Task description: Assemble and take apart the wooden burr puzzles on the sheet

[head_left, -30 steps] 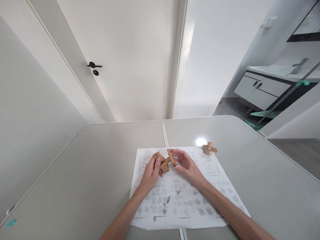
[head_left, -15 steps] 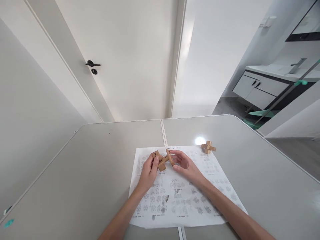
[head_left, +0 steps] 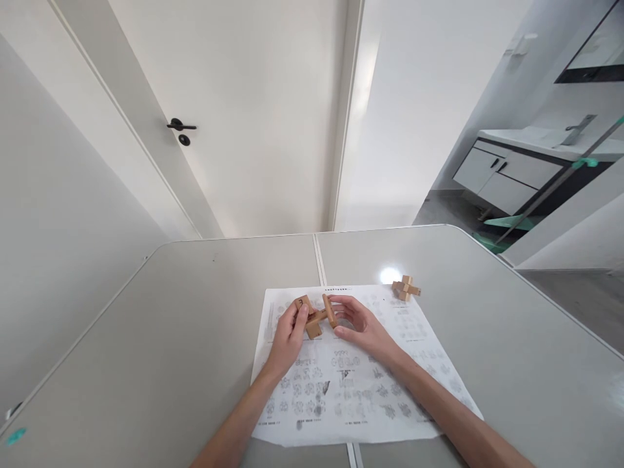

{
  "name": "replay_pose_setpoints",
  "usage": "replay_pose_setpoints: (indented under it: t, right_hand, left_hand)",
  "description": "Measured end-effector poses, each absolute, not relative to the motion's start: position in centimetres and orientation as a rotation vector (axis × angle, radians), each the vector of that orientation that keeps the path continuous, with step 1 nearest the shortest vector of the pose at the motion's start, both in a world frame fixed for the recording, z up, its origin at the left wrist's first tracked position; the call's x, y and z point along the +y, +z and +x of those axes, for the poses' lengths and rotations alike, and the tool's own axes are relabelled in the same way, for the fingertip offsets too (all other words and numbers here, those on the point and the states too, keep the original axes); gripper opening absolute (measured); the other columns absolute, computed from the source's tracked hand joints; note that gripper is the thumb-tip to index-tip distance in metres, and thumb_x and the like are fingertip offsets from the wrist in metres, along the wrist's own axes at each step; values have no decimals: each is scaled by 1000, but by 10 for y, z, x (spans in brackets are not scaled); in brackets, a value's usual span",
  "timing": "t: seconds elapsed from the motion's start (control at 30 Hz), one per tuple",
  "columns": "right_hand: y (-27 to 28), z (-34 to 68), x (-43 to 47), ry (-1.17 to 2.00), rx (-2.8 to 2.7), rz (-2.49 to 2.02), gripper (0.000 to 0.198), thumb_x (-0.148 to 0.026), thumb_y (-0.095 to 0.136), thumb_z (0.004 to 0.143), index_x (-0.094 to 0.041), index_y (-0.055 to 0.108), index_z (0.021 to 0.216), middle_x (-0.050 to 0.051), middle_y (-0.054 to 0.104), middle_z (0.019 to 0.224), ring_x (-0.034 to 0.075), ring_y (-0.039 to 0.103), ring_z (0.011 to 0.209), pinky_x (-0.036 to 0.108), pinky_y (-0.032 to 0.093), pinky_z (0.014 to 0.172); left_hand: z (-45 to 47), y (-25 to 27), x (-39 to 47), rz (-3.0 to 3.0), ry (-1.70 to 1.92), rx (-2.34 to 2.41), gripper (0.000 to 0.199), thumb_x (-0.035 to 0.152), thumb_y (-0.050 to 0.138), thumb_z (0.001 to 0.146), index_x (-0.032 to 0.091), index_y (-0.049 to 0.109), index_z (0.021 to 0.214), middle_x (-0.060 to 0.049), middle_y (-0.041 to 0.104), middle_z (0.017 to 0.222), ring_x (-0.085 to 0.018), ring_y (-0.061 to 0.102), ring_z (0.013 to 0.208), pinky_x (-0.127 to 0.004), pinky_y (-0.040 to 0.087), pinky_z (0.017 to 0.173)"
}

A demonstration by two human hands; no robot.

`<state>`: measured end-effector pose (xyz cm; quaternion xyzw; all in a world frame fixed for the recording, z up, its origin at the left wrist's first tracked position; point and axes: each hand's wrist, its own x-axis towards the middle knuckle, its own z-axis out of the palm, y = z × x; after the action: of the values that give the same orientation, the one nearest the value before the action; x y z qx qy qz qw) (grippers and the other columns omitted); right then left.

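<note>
My left hand (head_left: 288,335) is closed around partly joined wooden puzzle pieces (head_left: 314,329), with thumb and fingers pressing on them. A dark mark shows on the upper left block (head_left: 303,301). Against the right end of these pieces stands a tilted wooden puzzle bar (head_left: 329,311). My right hand (head_left: 359,323) grips that bar from the right between thumb and fingertips, its palm hollow. Where the bar meets the other pieces is too small to make out. Both hands are above a printed paper sheet (head_left: 361,416).
An assembled wooden cross-shaped puzzle (head_left: 405,288) sits by the sheet's far right corner. The grey table (head_left: 160,351) has a seam down its middle. Beyond it are a white door (head_left: 258,130) and, at right, a washbasin cabinet (head_left: 511,172).
The wooden bar has shifted slightly down and left, closer to the pieces in my left hand. Those pieces have tilted a little. My right hand has moved slightly left with the bar.
</note>
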<state>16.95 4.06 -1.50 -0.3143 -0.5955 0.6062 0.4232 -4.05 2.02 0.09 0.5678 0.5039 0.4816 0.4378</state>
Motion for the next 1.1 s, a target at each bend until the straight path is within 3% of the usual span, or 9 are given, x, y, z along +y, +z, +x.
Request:
replay_pose_setpoints:
  t: [0.77,1.1]
  right_hand:
    - [-9,163,37,1575,-1351,-858,58,-54,85,79,-30,61,125,9,66,132,30,63,123,55,47,110]
    - [-12,163,36,1656,-1254,-887,55,-50,84,81,-30,60,127,10,58,145,30,62,126,52,50,108]
  left_hand:
    - [-40,-6,23,1308,1189,1259,44,60,49,101,20,67,99,-8,72,101,-25,67,103,-36,49,99]
    - [-40,-3,22,1316,1170,1248,44,59,49,101,20,66,95,-7,72,100,-24,68,101,-34,50,96]
